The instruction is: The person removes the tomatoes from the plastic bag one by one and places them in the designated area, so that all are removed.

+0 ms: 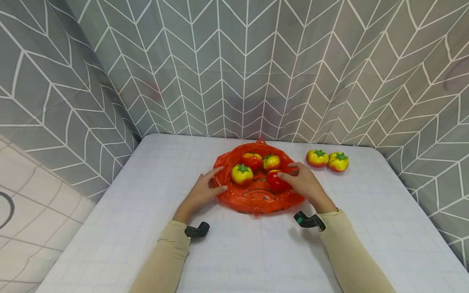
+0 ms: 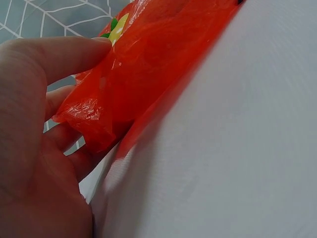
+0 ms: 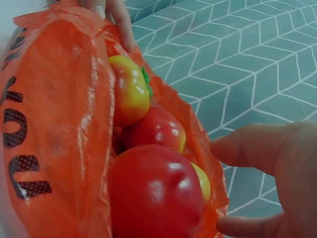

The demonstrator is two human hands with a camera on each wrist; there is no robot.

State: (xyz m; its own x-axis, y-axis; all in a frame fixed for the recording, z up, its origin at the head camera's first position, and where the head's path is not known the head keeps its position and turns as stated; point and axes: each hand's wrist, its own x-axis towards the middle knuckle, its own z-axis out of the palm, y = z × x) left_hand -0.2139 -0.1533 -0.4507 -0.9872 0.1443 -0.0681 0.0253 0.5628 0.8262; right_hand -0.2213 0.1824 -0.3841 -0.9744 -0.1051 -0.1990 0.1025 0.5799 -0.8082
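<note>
A red plastic bag (image 1: pixel 256 201) with black print lies spread on the table, its mouth facing up. Several glossy red-and-yellow toy tomatoes rest in it, among them a yellow-topped tomato (image 1: pixel 242 175) and a mostly red tomato (image 3: pixel 156 193). My left hand (image 1: pixel 203 189) holds the bag's left edge, thumb (image 2: pixel 74 57) on one side and fingers (image 2: pixel 86 158) behind the plastic. At the bag's right side is my right hand (image 1: pixel 302 183), close to the red tomato. In the right wrist view its fingers stand spread apart beside that tomato, with a gap between them.
Two more tomatoes, one (image 1: pixel 317 158) beside the other (image 1: pixel 338 161), sit on the table right of the bag. The white-covered table (image 1: pixel 227 252) runs back to a grey patterned curtain (image 1: pixel 242 73). Each wrist wears a black strap (image 1: pixel 198 230).
</note>
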